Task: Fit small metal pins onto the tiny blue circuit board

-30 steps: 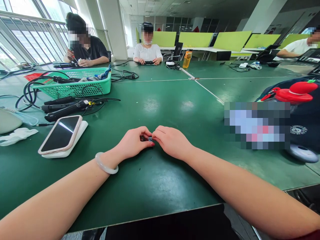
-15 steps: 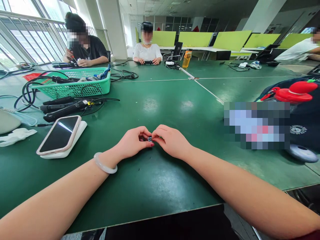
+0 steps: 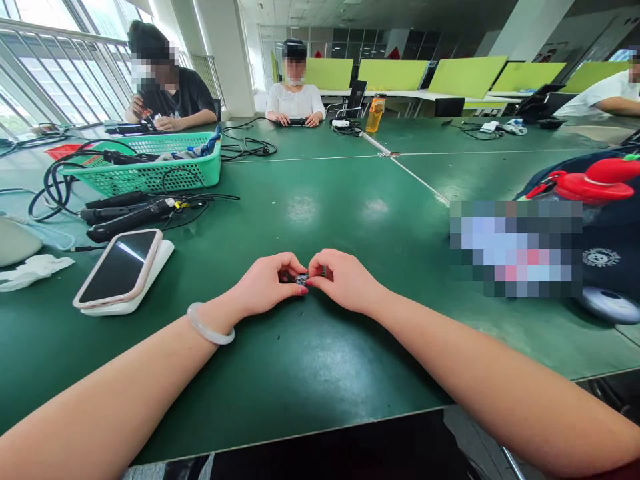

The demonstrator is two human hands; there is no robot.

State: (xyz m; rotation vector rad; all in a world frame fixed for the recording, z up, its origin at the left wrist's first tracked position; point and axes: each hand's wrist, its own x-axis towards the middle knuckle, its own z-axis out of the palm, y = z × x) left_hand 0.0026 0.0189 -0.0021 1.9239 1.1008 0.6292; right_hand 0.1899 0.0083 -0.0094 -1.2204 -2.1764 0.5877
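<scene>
At the centre of the frame, the left hand (image 3: pixel 265 285) is holding a small black-and-white object (image 3: pixel 301 279), its grip clamping thumb and fingers on it above the green table (image 3: pixel 320 367); the right hand (image 3: pixel 347 283) is bringing thumb and fingertips to the object's right edge, though I cannot tell whether that grip is pinching it; a smartphone (image 3: pixel 120 267) is lying at left; a mesh basket (image 3: pixel 193 175) is sitting at upper left; an orange bottle (image 3: pixel 375 115) is standing at upper centre.

A whitish bangle (image 3: pixel 203 332) (plus dark-red sleeve (image 3: pixel 626 469)) shows.
</scene>
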